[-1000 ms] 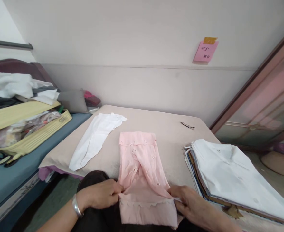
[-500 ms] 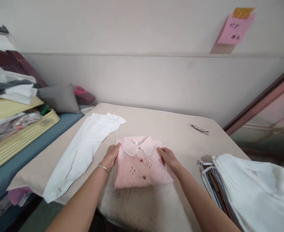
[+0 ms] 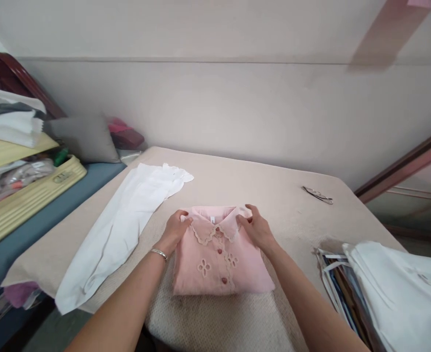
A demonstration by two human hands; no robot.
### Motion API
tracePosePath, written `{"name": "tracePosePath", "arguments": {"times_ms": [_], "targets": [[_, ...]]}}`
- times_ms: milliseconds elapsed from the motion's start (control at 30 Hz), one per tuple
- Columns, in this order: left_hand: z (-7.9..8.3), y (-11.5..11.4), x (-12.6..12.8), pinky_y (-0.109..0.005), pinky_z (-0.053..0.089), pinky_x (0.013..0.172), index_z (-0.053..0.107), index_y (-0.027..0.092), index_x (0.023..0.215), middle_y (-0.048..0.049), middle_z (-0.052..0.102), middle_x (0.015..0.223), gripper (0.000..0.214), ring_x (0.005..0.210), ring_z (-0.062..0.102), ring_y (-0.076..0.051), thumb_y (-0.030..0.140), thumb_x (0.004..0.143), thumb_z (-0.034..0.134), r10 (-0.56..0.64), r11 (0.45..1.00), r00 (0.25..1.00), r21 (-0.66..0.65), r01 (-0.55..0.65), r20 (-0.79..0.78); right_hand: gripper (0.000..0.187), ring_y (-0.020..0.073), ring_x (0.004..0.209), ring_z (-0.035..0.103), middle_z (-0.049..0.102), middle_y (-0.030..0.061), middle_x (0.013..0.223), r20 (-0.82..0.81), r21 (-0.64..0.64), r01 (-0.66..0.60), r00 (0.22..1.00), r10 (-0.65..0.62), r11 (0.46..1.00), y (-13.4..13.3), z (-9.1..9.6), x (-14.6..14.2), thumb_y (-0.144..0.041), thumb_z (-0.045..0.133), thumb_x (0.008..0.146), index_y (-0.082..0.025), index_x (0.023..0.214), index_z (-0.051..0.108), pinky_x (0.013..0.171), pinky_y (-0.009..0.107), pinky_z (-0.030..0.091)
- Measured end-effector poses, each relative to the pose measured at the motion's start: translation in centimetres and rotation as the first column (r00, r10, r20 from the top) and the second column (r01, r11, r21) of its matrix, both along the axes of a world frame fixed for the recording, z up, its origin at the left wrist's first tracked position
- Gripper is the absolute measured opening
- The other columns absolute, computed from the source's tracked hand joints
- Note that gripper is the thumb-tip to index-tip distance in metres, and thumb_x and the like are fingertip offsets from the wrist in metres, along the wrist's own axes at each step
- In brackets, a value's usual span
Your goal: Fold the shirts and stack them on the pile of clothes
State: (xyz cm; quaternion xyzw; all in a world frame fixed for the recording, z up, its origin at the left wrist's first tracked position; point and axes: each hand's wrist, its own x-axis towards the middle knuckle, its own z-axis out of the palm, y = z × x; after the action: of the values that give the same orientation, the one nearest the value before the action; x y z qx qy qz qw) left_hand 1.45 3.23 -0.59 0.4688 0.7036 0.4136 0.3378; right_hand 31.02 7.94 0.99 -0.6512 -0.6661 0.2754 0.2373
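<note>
A folded pink shirt [image 3: 210, 254] with a scalloped collar, red buttons and cut-out flowers lies face up on the beige-covered table [image 3: 245, 173]. My left hand [image 3: 175, 230], a silver bangle at its wrist, pinches the shirt's far left corner by the shoulder. On the opposite side, my right hand [image 3: 256, 227] grips the far right corner beside the collar, thumb on top. Fingers beneath the cloth are partly hidden. Left of the shirt, a long white garment [image 3: 122, 225] stretches diagonally across the table.
A stack of folded clothes [image 3: 402, 288], white on top, stands at the right front. Eyeglasses [image 3: 317, 195] lie at the back right. On the left are a yellow plastic bin [image 3: 35, 200], bagged items and a grey pillow [image 3: 85, 139]. A wall [image 3: 215, 107] rises behind the table.
Both hands have shifted from the shirt's sides up to its far corners near the collar. The camera view has tilted down, so the pink wall note is nearly out of sight.
</note>
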Motion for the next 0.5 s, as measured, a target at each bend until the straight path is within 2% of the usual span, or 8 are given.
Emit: {"name": "tracePosePath", "arguments": {"times_ms": [33, 100, 167, 200, 267, 333, 433, 500], "targets": [[0.1, 0.0, 0.1, -0.028, 0.044, 0.072, 0.066, 0.020, 0.091, -0.0035, 0.068, 0.088, 0.023, 0.083, 0.060, -0.019, 0.039, 0.078, 0.066, -0.008, 1.000, 1.000, 0.004, 0.008, -0.005, 0.040, 0.0222, 0.081, 0.064, 0.071, 0.0046, 0.087, 0.047, 0.010, -0.063, 0.997, 0.062, 0.998, 0.2, 0.0, -0.4, -0.045, 0.052, 0.094, -0.022, 0.127, 0.057, 0.071, 0.030, 0.041], [0.5, -0.1, 0.4, -0.026, 0.040, 0.066, 0.061, 0.020, 0.078, 0.0008, 0.060, 0.074, 0.020, 0.073, 0.055, -0.017, 0.040, 0.079, 0.063, -0.001, 1.000, 1.000, 0.022, 0.001, 0.002, 0.027, 0.0200, 0.077, 0.062, 0.069, 0.0039, 0.083, 0.150, 0.015, -0.151, 0.978, 0.147, 0.988, 0.4, 0.3, -1.1, -0.041, 0.046, 0.098, -0.023, 0.107, 0.063, 0.068, 0.029, 0.038], [0.7, 0.1, 0.6, -0.025, 0.036, 0.062, 0.056, 0.021, 0.074, 0.0031, 0.053, 0.068, 0.021, 0.067, 0.050, -0.014, 0.040, 0.080, 0.061, -0.003, 0.998, 0.999, 0.055, 0.000, 0.054, 0.030, 0.0193, 0.074, 0.061, 0.068, 0.0051, 0.081, 0.241, 0.012, -0.159, 0.959, 0.151, 0.987, 0.5, 0.8, -1.5, -0.041, 0.041, 0.101, -0.022, 0.089, 0.062, 0.065, 0.028, 0.036], [0.8, 0.2, 0.6, -0.025, 0.036, 0.061, 0.055, 0.021, 0.074, 0.0033, 0.053, 0.069, 0.021, 0.066, 0.050, -0.014, 0.040, 0.082, 0.059, -0.006, 0.997, 0.997, 0.074, 0.000, 0.077, 0.034, 0.0198, 0.074, 0.061, 0.069, 0.0061, 0.081, 0.283, 0.016, -0.144, 0.950, 0.134, 0.989, 0.6, 1.1, -1.7, -0.043, 0.039, 0.102, -0.022, 0.086, 0.060, 0.064, 0.028, 0.035], [0.5, 0.6, 0.7, -0.026, 0.038, 0.063, 0.055, 0.021, 0.076, 0.0022, 0.055, 0.072, 0.022, 0.069, 0.052, -0.015, 0.041, 0.085, 0.057, 0.030, 0.996, 0.998, 0.077, -0.033, 0.046, 0.040, 0.0224, 0.078, 0.064, 0.070, 0.0088, 0.083, 0.374, 0.050, -0.114, 0.923, 0.087, 0.992, 0.8, 1.5, -2.1, -0.049, 0.036, 0.104, -0.022, 0.088, 0.061, 0.064, 0.030, 0.036], [0.1, 1.0, 0.5, -0.028, 0.040, 0.070, 0.056, 0.020, 0.078, -0.0005, 0.059, 0.077, 0.021, 0.076, 0.056, -0.018, 0.039, 0.087, 0.058, 0.105, 0.994, 0.993, 0.038, -0.103, -0.055, 0.041, 0.0256, 0.082, 0.067, 0.071, 0.0116, 0.087, 0.477, 0.089, -0.094, 0.878, 0.040, 0.992, 1.2, 1.4, -2.5, -0.051, 0.035, 0.105, -0.022, 0.095, 0.062, 0.067, 0.032, 0.038], [-0.1, 1.3, 0.0, -0.032, 0.042, 0.077, 0.057, 0.020, 0.081, -0.0049, 0.064, 0.083, 0.019, 0.083, 0.059, -0.022, 0.037, 0.085, 0.063, 0.164, 0.985, 0.977, -0.033, -0.170, -0.136, 0.039, 0.0284, 0.087, 0.070, 0.073, 0.0146, 0.093, 0.577, 0.030, -0.074, 0.816, 0.043, 0.997, 2.1, 0.4, -3.0, -0.049, 0.036, 0.106, -0.019, 0.105, 0.060, 0.072, 0.035, 0.042], [0.5, 0.9, -0.4, -0.033, 0.044, 0.076, 0.056, 0.020, 0.087, -0.0060, 0.065, 0.086, 0.024, 0.084, 0.061, -0.022, 0.043, 0.086, 0.065, 0.166, 0.981, 0.983, -0.085, -0.172, -0.078, 0.040, 0.0301, 0.089, 0.071, 0.073, 0.0154, 0.095, 0.568, -0.022, -0.040, 0.822, 0.046, 0.999, 2.6, 0.1, -2.8, -0.052, 0.036, 0.105, -0.018, 0.111, 0.058, 0.073, 0.036, 0.044]]}}
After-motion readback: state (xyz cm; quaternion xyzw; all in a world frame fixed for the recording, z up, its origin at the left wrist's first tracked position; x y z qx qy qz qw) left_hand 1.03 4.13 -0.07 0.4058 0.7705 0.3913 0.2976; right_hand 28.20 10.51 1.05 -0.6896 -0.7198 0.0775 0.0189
